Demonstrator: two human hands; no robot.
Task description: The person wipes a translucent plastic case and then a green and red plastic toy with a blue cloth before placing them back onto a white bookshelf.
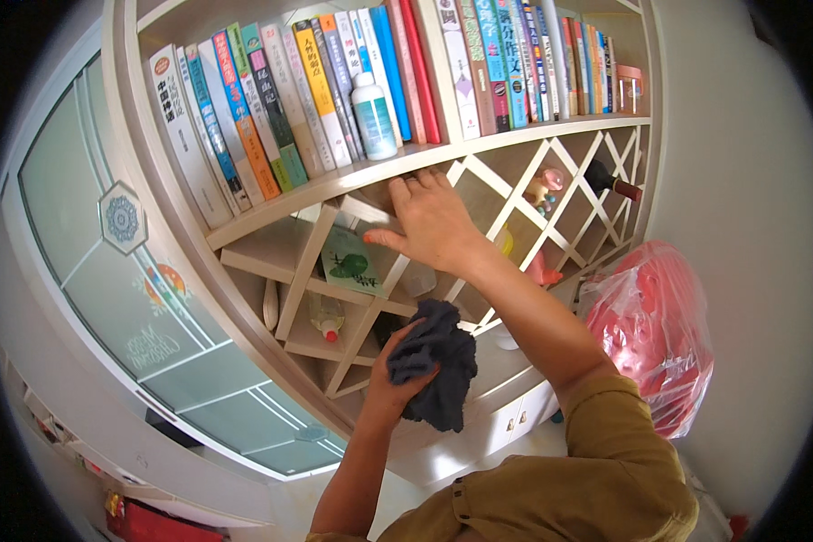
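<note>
My left hand (pixel 394 379) grips a crumpled dark grey cloth (pixel 440 369) in front of the lower part of a white lattice rack (pixel 311 271). Higher up, my right hand (pixel 433 220) reaches to a diamond-shaped compartment just under the bookshelf board (pixel 325 183). Its thumb is spread from the fingers; the fingertips are partly hidden in shadow, and I see nothing held. A white bottle with a teal label (pixel 374 118) stands on the board's edge, before the row of books (pixel 311 88). Behind the lattice, left of my right hand, is a green booklet (pixel 351 261).
A clear bottle with a red cap (pixel 328 318), a small toy figure (pixel 545 186) and a dark wine bottle (pixel 606 179) lie in compartments. At right stands a red object wrapped in clear plastic (pixel 650 339). White cabinet doors (pixel 515 420) are below; a glass-panelled door (pixel 129 305) is left.
</note>
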